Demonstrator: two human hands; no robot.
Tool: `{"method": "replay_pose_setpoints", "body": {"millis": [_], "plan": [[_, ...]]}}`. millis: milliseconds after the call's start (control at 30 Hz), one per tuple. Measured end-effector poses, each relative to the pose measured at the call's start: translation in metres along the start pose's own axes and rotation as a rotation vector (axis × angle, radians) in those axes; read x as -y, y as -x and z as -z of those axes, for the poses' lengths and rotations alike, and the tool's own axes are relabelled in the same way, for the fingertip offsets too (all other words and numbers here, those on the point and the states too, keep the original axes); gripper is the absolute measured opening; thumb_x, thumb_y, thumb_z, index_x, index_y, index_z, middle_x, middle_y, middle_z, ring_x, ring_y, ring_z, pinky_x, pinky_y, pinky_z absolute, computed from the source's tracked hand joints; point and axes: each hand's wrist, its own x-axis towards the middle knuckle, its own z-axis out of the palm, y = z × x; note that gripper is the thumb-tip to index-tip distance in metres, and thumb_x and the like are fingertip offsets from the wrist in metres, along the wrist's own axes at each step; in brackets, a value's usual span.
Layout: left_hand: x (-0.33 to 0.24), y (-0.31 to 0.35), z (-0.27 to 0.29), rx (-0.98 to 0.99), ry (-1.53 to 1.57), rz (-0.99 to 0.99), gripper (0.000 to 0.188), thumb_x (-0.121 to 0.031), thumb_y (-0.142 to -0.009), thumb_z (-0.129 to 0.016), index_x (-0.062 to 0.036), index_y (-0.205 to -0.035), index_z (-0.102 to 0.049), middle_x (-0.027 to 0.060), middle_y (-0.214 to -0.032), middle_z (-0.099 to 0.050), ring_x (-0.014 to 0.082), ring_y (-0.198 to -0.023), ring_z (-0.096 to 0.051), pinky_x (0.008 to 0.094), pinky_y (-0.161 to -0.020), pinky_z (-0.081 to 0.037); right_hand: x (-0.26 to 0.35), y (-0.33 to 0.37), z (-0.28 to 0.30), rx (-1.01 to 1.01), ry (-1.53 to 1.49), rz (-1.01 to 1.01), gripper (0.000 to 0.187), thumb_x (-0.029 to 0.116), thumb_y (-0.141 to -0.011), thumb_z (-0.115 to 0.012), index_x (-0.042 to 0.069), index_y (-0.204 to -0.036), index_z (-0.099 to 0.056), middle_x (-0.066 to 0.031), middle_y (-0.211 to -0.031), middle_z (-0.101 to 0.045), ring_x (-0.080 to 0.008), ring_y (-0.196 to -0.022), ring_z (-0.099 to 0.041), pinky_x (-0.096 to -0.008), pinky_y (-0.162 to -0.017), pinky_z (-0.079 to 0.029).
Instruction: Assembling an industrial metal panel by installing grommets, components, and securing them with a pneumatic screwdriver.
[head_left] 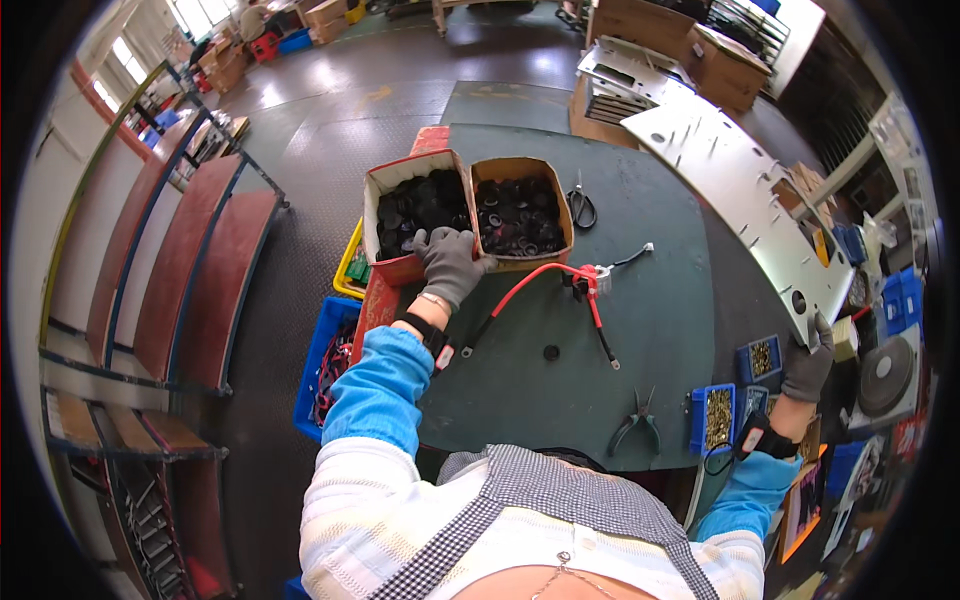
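Note:
My left hand (450, 268), in a grey glove, is at the near rim of a red-and-white cardboard box (405, 270). Its fingers curl over the rim and the thumb stays outside, in front of the adjoining box. Black round caps (425, 205) fill the left box; the brown box (545, 262) beside it holds similar black parts. At the far right my gloved right hand (808, 365) grips the near corner of a long white panel (745, 185); its fingertips are partly hard to make out. Between my hands lie a red cable assembly (555, 268) and one black cap (551, 353).
Scissors (581, 208) and green-handled pliers (637, 425) lie on the dark green table (660, 300). Blue bins of small metal parts (718, 418) stand near my right forearm. A blue crate of cables (330, 370) and shelving racks (170, 260) are on the left.

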Motion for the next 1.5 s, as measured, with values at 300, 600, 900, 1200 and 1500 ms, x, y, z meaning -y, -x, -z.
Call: {"method": "replay_pose_setpoints", "body": {"millis": [300,600,900,1200,1500], "plan": [[0.024,-0.053,-0.002,0.147,0.004,-0.162,0.032,-0.047,-0.072,-0.073,-0.0203,-0.09,-0.07,0.0017,-0.1,-0.067,0.0202,-0.114,-0.052,0.049,-0.099,-0.024,0.05,0.16,0.014,-0.207,-0.416,0.03,0.026,0.009,-0.088,-0.059,-0.003,-0.111,-0.058,-0.0129,-0.099,-0.067,-0.0226,-0.084,-0.069,-0.0292,-0.07,-0.058],[-0.006,-0.047,0.184,-0.626,0.212,-0.511,0.055,-0.036,-0.075,-0.076,-0.0086,-0.119,-0.056,0.0111,-0.118,-0.061,0.0333,-0.114,-0.053,0.0435,-0.098,-0.041,0.142,0.198,-0.051,-0.088,0.054,0.343,0.032,0.013,-0.087,-0.06,0.001,-0.117,-0.058,-0.0113,-0.113,-0.062,-0.0233,-0.105,-0.061,-0.0384,-0.087,-0.051],[-0.015,0.051,0.301,-0.614,0.264,-0.616,0.06,-0.033,-0.075,-0.077,-0.0043,-0.122,-0.055,0.015,-0.124,-0.058,0.0332,-0.118,-0.053,0.043,-0.101,-0.041,0.196,0.146,-0.203,0.819,0.488,0.24,0.045,0.003,-0.082,-0.059,-0.001,-0.126,-0.051,-0.0045,-0.102,-0.062,-0.0108,-0.093,-0.06,-0.025,-0.081,-0.047],[-0.044,0.107,0.388,-0.392,-0.026,-0.583,0.061,-0.041,-0.078,-0.075,-0.0031,-0.121,-0.056,0.017,-0.113,-0.063,0.033,-0.106,-0.06,0.039,-0.092,-0.048,0.203,0.157,-0.378,1.594,0.774,1.143,0.021,0.018,-0.083,-0.069,0.002,-0.091,-0.059,-0.01,-0.076,-0.056,-0.0175,-0.066,-0.055,-0.0327,-0.063,-0.047],[0.011,0.145,0.401,-0.358,-0.112,-0.289,0.021,-0.021,-0.093,-0.061,-0.0026,-0.1,-0.065,0.0089,-0.076,-0.064,0.0188,-0.069,-0.059,0.0286,-0.063,-0.045,0.155,0.116,-0.388,1.097,0.532,1.326,0.046,0.034,-0.084,-0.066,0.003,-0.115,-0.053,-0.0156,-0.108,-0.06,-0.0296,-0.094,-0.059,-0.0394,-0.082,-0.048]]}}
